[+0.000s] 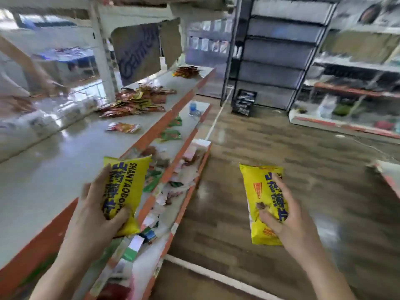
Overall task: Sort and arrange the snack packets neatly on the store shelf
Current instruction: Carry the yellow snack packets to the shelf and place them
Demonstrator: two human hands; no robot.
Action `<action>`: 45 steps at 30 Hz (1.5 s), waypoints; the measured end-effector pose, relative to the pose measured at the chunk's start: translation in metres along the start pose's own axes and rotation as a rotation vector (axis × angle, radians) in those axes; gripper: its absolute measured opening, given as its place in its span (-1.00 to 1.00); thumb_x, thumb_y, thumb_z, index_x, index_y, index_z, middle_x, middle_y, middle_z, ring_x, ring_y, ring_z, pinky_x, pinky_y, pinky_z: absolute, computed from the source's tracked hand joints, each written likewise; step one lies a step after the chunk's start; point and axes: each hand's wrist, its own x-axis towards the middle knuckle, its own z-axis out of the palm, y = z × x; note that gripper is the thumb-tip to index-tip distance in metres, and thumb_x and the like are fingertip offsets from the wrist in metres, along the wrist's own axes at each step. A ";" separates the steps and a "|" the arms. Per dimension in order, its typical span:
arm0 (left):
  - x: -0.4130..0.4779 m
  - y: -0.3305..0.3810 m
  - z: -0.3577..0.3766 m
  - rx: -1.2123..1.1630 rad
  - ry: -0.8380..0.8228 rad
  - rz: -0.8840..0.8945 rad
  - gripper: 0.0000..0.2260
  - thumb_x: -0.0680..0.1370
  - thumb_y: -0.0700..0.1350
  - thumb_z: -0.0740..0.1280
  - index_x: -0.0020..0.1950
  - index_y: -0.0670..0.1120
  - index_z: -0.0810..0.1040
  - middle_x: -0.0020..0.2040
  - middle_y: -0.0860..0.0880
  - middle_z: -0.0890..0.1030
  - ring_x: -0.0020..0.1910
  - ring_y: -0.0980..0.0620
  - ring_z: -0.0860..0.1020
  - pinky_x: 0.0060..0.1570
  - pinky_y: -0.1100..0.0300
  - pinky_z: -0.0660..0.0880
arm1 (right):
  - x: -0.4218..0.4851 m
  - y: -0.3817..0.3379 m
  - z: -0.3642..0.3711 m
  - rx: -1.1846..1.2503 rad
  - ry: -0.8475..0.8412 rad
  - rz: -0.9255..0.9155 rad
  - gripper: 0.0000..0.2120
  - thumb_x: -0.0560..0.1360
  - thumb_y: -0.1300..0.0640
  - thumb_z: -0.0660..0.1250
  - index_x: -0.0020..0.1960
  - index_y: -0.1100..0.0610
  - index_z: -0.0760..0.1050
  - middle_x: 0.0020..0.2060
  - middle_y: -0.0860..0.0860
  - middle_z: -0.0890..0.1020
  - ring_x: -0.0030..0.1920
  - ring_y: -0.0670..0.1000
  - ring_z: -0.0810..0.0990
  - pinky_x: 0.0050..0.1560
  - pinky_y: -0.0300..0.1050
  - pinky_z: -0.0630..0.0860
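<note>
My left hand [95, 210] grips a yellow snack packet [125, 187] with blue lettering, held over the front edge of the grey top shelf [43, 169]. Out over the wooden floor, my right hand [283, 213] grips a second yellow packet [257, 191] of the same kind. A loose heap of red and yellow packets [136, 102] lies farther back on the top shelf. One single packet [123, 127] lies apart in front of the heap, and a small pile of packets [187, 71] sits at the shelf's far end.
Lower shelves [184, 148] with orange edges hold mixed green, white and red packets and a blue-capped container [193, 108]. A cardboard box [147, 48] stands at the back of the top shelf. Another person's arm [32, 68] reaches in at left. A dark rack [277, 50] stands across the aisle.
</note>
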 end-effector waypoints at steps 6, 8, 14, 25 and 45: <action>0.034 0.070 0.085 -0.117 -0.149 0.153 -0.20 0.40 -0.28 0.45 0.49 0.15 0.14 0.27 -0.12 0.35 0.01 -0.04 0.38 -0.01 0.02 0.34 | -0.009 0.054 -0.076 -0.046 0.194 0.127 -0.27 0.41 0.08 0.44 0.40 -0.33 0.14 0.19 -0.19 0.43 0.09 -0.20 0.44 0.02 -0.31 0.38; 0.038 0.088 0.110 -0.149 -0.175 0.199 -0.18 0.38 -0.29 0.48 0.48 0.15 0.16 0.14 -0.03 0.36 -0.03 0.03 0.36 -0.03 0.03 0.33 | -0.010 0.068 -0.096 -0.072 0.262 0.142 -0.28 0.40 0.10 0.45 0.40 -0.27 0.17 0.20 -0.22 0.43 0.08 -0.25 0.45 0.00 -0.54 0.32; 0.054 0.142 0.195 -0.232 -0.345 0.255 -0.21 0.24 0.04 0.34 0.46 0.17 0.17 0.20 -0.09 0.41 0.01 -0.04 0.39 -0.07 -0.01 0.36 | -0.018 0.109 -0.156 -0.111 0.414 0.257 -0.28 0.40 0.09 0.44 0.36 -0.34 0.13 0.16 -0.35 0.39 0.04 -0.40 0.43 -0.03 -0.47 0.34; 0.115 0.222 0.343 -0.340 -0.617 0.504 -0.21 0.22 0.14 0.35 0.44 0.22 0.17 0.26 -0.10 0.42 0.22 -0.14 0.41 0.17 -0.02 0.35 | -0.018 0.152 -0.197 -0.120 0.704 0.553 -0.27 0.39 0.10 0.46 0.28 -0.45 0.12 0.25 -0.12 0.45 0.11 -0.08 0.47 0.04 -0.10 0.38; 0.076 0.413 0.548 -0.503 -1.012 0.782 -0.20 0.23 0.08 0.36 0.46 0.15 0.20 0.25 -0.02 0.39 0.11 0.06 0.36 0.10 0.13 0.28 | -0.039 0.236 -0.294 -0.205 1.103 0.885 -0.30 0.43 0.01 0.41 0.37 -0.38 0.10 0.23 -0.11 0.43 0.06 -0.03 0.48 -0.12 -0.10 0.40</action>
